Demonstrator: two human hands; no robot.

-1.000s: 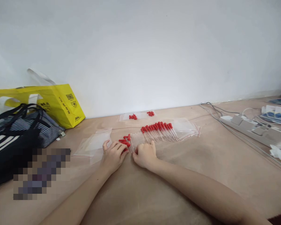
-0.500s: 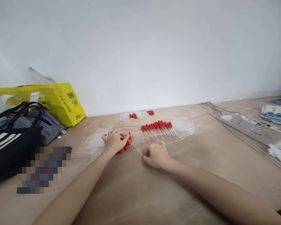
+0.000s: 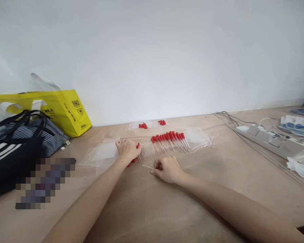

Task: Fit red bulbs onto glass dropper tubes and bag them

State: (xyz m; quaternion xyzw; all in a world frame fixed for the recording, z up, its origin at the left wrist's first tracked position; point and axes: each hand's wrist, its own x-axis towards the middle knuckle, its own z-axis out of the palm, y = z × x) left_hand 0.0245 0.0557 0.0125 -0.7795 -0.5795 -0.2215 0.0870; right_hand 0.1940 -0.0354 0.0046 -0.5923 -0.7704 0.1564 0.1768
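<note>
A row of clear droppers with red bulbs (image 3: 170,139) lies on the brown surface, beside a row of bare clear tubes (image 3: 148,152). My left hand (image 3: 128,150) rests curled over a small pile of loose red bulbs (image 3: 134,160); what its fingers hold is hidden. My right hand (image 3: 167,168) pinches one bare clear tube (image 3: 147,166) that lies on the surface just in front of the row. Empty clear zip bags (image 3: 102,153) lie to the left of my left hand.
Two small bags holding red bulbs (image 3: 152,125) lie near the wall. More zip bags (image 3: 200,136) sit right of the droppers. A yellow bag (image 3: 58,109) and striped black bag (image 3: 17,141) stand at left. A white power strip (image 3: 271,141) with cables lies at right.
My right hand pulled one clear tube out of the row and drew it toward me. My left hand moved forward onto the pile of loose red bulbs.
</note>
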